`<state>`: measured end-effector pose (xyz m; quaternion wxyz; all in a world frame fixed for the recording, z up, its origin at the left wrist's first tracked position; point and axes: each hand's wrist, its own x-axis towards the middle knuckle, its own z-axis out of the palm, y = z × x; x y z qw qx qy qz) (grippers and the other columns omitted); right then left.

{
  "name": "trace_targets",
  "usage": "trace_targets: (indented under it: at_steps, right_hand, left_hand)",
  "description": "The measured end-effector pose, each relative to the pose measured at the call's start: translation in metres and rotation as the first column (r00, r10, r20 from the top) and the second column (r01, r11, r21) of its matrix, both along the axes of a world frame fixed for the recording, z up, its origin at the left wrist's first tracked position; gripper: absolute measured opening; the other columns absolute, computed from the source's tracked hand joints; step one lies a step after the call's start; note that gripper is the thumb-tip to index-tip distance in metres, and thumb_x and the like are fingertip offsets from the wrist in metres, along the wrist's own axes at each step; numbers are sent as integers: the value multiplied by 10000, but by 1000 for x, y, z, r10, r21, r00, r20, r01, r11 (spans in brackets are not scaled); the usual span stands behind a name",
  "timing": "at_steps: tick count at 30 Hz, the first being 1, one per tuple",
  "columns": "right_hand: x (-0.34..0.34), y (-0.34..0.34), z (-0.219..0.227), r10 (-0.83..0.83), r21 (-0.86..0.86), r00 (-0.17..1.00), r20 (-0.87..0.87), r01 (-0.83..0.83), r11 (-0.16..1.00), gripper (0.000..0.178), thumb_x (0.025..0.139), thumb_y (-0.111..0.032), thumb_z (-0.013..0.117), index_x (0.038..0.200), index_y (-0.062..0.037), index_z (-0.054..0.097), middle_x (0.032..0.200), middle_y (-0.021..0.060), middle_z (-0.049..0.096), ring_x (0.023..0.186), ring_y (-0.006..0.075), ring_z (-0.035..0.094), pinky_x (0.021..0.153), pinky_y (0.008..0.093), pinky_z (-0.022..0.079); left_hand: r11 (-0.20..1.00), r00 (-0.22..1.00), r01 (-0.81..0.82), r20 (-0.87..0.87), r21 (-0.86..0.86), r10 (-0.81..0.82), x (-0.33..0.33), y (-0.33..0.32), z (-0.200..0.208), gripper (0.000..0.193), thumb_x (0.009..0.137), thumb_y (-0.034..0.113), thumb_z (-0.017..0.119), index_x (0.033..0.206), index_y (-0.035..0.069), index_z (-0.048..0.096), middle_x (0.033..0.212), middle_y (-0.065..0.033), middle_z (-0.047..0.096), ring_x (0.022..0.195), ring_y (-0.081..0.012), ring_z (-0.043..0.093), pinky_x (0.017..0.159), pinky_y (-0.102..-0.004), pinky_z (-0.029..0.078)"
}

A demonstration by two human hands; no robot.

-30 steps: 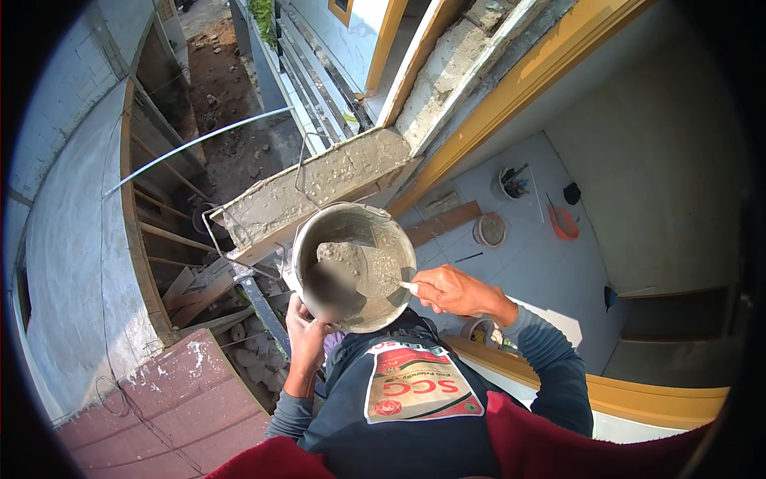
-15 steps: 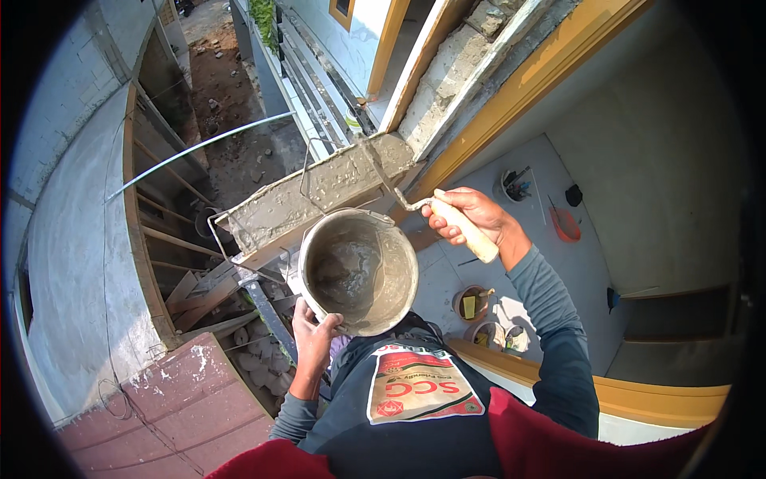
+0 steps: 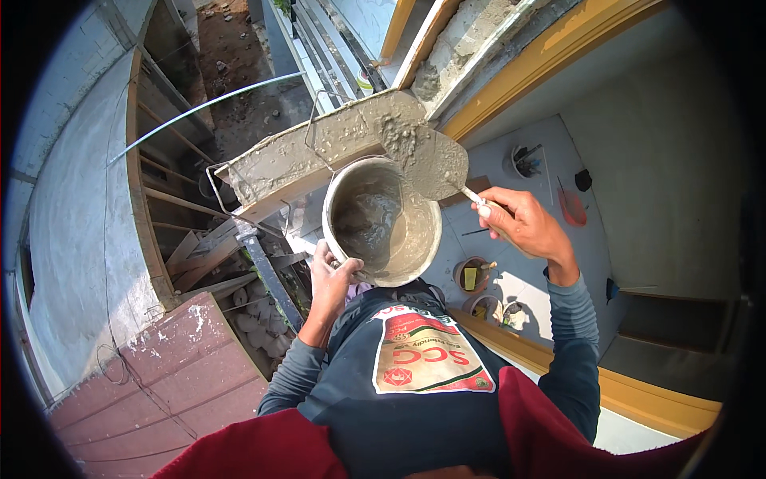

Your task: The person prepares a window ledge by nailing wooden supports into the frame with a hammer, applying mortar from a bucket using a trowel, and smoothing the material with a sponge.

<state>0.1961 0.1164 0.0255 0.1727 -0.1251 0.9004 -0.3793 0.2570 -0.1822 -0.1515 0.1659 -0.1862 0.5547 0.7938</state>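
Note:
My left hand [image 3: 330,275] grips the near-left rim of a mortar-smeared bucket [image 3: 416,239], tilted so its grey insides show. Wet mortar [image 3: 367,219] coats the bottom. In my right hand [image 3: 523,225] is the handle of a trowel [image 3: 447,169], its broad blade lying face up just above the bucket's far-right rim. A lump of mortar [image 3: 399,136] sits on the blade's far end, which overlaps the end of a mortar-topped ledge [image 3: 275,156]. Bent wire loops [image 3: 309,132] stand up from that ledge.
To the right is a tiled floor [image 3: 511,267] with several small buckets [image 3: 472,275] and a red container [image 3: 571,206]. A yellow frame [image 3: 550,52] runs along the wall opening. At left are a curved concrete wall [image 3: 88,207], a thin white pipe [image 3: 211,102] and reddish roofing [image 3: 159,375].
The trowel has swung right and turned, so its blade now shows face up with mortar on it. My right hand moved right. The bucket shifted slightly right and farther away.

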Motion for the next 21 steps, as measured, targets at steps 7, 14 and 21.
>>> trace_targets:
  at_steps: [7, 14, 21]
  right_hand:
    - [3, -30, -115, 348, 767, 870, -349, 52, 639, 131, 811, -155, 643, 839, -35, 688, 720, 150, 630, 753, 281, 691, 613, 380, 535]
    - [5, -32, -146, 387, 738, 903, -185, -133, 662, 88, 741, -91, 635, 701, -28, 683, 737, 178, 664, 697, 335, 695, 594, 418, 550]
    - [-7, 2, -131, 347, 678, 934, 82, -308, 668, 121, 745, -95, 619, 702, 10, 658, 709, 225, 647, 706, 403, 674, 624, 476, 540]
  left_hand:
    - [998, 997, 19, -75, -64, -24, 5, 21, -7, 364, 715, -43, 660, 1039, 27, 508, 847, -61, 611, 704, -129, 596, 595, -273, 522]
    - [992, 995, 39, -88, -116, -50, 7, 42, -3, 304, 729, -56, 644, 996, 8, 515, 798, -52, 607, 689, -127, 614, 616, -277, 530]
    - [991, 991, 80, -94, -108, -90, 11, 55, -8, 367, 761, -61, 617, 1111, -27, 513, 986, -137, 612, 782, -213, 678, 618, -317, 612]
